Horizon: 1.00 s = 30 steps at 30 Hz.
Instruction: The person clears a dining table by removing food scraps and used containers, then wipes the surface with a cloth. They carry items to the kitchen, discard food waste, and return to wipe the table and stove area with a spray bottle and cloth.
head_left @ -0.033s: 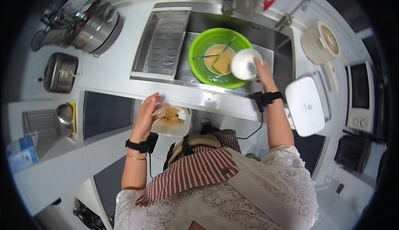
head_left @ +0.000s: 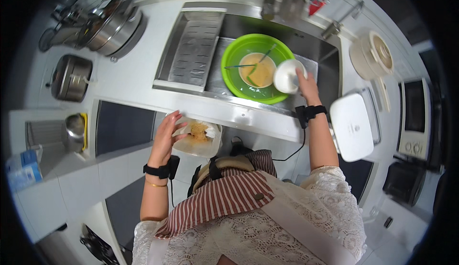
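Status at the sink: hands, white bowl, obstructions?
Right hand holding white bowl at green basin edge. Left hand open, by bin. Possible obstacle: second bowl in basin.

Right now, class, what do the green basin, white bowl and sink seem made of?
Green basin: probably plastic, evenly coloured with a soft gloss. White bowl in the right hand: smooth; ceramic or plastic, blur leaves it open. Sink: likely stainless steel, grey with a metallic sheen.
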Each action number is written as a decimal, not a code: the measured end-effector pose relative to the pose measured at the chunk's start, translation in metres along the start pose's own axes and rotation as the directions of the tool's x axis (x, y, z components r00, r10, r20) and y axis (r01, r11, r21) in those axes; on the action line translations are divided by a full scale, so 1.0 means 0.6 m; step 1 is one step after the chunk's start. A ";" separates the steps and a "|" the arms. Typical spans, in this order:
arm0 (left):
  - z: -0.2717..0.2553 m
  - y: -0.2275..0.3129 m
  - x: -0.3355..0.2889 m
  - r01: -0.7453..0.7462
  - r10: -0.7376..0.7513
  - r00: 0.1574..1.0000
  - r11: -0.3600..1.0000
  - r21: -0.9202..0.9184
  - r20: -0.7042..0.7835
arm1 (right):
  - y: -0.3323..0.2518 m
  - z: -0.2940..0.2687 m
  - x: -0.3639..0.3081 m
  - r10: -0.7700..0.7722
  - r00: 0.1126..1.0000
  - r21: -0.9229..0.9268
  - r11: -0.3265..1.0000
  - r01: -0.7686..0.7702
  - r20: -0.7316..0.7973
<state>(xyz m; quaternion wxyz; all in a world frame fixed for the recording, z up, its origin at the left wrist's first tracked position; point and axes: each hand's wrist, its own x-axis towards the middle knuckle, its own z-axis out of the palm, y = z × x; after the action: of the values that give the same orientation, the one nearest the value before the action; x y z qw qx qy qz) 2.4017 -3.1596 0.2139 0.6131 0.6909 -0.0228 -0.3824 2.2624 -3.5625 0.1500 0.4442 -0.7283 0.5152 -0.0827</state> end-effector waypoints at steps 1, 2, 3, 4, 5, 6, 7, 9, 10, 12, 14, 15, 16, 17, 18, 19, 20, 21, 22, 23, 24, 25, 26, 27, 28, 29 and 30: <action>-0.022 -0.012 -0.018 0.010 -0.010 0.996 1.000 0.003 -0.090 | 0.008 0.007 0.018 -0.090 0.990 -0.189 0.980 0.069 -0.106; -0.045 -0.025 -0.038 0.019 -0.024 0.989 0.999 -0.032 -0.145 | 0.013 0.014 0.034 -0.111 0.987 -0.285 0.956 0.074 -0.118; -0.067 -0.038 -0.063 0.033 -0.045 0.976 0.998 -0.059 -0.215 | 0.017 0.024 0.048 -0.110 0.986 -0.356 0.933 0.059 -0.126; -0.087 -0.052 -0.086 0.050 -0.073 0.953 0.995 -0.085 -0.294 | 0.021 0.037 0.060 -0.135 0.981 -0.385 0.920 0.072 -0.140; -0.104 -0.066 -0.108 0.051 -0.084 0.939 0.993 -0.107 -0.332 | 0.023 0.048 0.074 -0.155 0.976 -0.463 0.884 0.069 -0.150; -0.119 -0.079 -0.135 0.048 -0.094 0.917 0.991 -0.127 -0.388 | 0.026 0.058 0.089 -0.169 0.974 -0.513 0.856 0.070 -0.149; -0.136 -0.090 -0.165 0.041 -0.103 0.884 0.989 -0.144 -0.456 | 0.030 0.067 0.103 -0.210 0.968 -0.535 0.838 0.107 -0.136; -0.162 -0.113 -0.222 0.022 -0.122 0.835 0.982 -0.190 -0.537 | 0.032 0.092 0.139 -0.189 0.980 -0.595 0.796 0.116 -0.062; -0.172 -0.125 -0.248 0.013 -0.138 0.805 0.976 -0.216 -0.577 | 0.033 0.102 0.155 -0.134 0.991 -0.593 0.798 0.106 -0.002; -0.194 -0.163 -0.295 -0.012 -0.165 0.750 0.965 -0.263 -0.640 | 0.042 0.122 0.172 -0.086 0.994 -0.591 0.800 0.105 0.061; -0.215 -0.200 -0.360 -0.060 -0.200 0.691 0.942 -0.331 -0.694 | 0.018 0.129 0.163 0.028 1.000 -0.683 0.730 -0.023 -0.003; -0.227 -0.222 -0.393 -0.098 -0.192 0.670 0.935 -0.342 -0.717 | -0.005 0.126 0.145 -0.128 0.990 -0.792 0.598 0.121 0.054; -0.235 -0.249 -0.430 -0.116 -0.210 0.626 0.928 -0.355 -0.751 | -0.029 0.131 0.113 -0.209 0.978 -0.781 0.610 0.134 0.004; -0.244 -0.276 -0.469 -0.127 -0.247 0.579 0.914 -0.385 -0.777 | -0.057 0.140 0.068 -0.282 0.958 -0.768 0.625 0.143 -0.051; -0.250 -0.333 -0.495 -0.167 -0.244 0.543 0.906 -0.388 -0.804 | -0.066 0.154 0.025 -0.414 0.910 -0.700 0.639 0.319 0.036; -0.257 -0.365 -0.534 -0.183 -0.267 0.499 0.898 -0.401 -0.825 | -0.098 0.174 -0.031 -0.540 0.833 -0.617 0.615 0.491 0.124; -0.264 -0.405 -0.575 -0.212 -0.282 0.447 0.889 -0.406 -0.849 | -0.128 0.209 -0.094 -0.629 0.769 -0.626 0.556 0.547 0.113; -0.270 -0.442 -0.617 -0.229 -0.316 0.425 0.869 -0.439 -0.848 | -0.154 0.248 -0.160 -0.623 0.752 -0.543 0.565 0.622 0.213; -0.273 -0.483 -0.654 -0.253 -0.340 0.397 0.852 -0.458 -0.852 | -0.170 0.292 -0.227 -0.657 0.685 -0.504 0.497 0.707 0.314; -0.270 -0.525 -0.702 -0.266 -0.383 0.357 0.833 -0.486 -0.852 | -0.184 0.343 -0.299 -0.704 0.564 -0.393 0.416 0.820 0.432; -0.269 -0.566 -0.749 -0.303 -0.405 0.330 0.810 -0.502 -0.853 | -0.180 0.401 -0.386 -0.734 0.455 -0.296 0.348 0.890 0.504; -0.286 -0.599 -0.766 -0.360 -0.414 0.305 0.784 -0.506 -0.858 | -0.197 0.469 -0.461 -0.774 0.323 -0.181 0.268 0.946 0.545; -0.280 -0.633 -0.805 -0.384 -0.457 0.258 0.760 -0.525 -0.851 | -0.199 0.532 -0.542 -0.699 0.333 -0.080 0.369 0.926 0.633; -0.267 -0.668 -0.847 -0.402 -0.508 0.216 0.732 -0.550 -0.834 | -0.178 0.585 -0.621 -0.573 0.363 -0.032 0.505 0.862 0.735; -0.251 -0.701 -0.888 -0.412 -0.550 0.178 0.711 -0.569 -0.816 | -0.162 0.630 -0.687 -0.526 0.334 -0.095 0.428 0.899 0.782; -0.236 -0.730 -0.927 -0.430 -0.601 0.138 0.680 -0.594 -0.787 | -0.146 0.678 -0.751 -0.462 0.291 -0.102 0.390 0.915 0.838; -0.211 -0.760 -0.972 -0.433 -0.640 0.096 0.663 -0.611 -0.763 | -0.110 0.704 -0.804 -0.539 0.166 -0.067 0.199 0.978 0.826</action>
<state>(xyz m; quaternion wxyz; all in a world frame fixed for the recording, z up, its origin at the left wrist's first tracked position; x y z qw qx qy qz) 1.8607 -2.6501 0.1056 0.6421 0.4403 0.6060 0.1630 2.3318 -2.9229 0.1110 0.2074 -0.9571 -0.1669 0.1146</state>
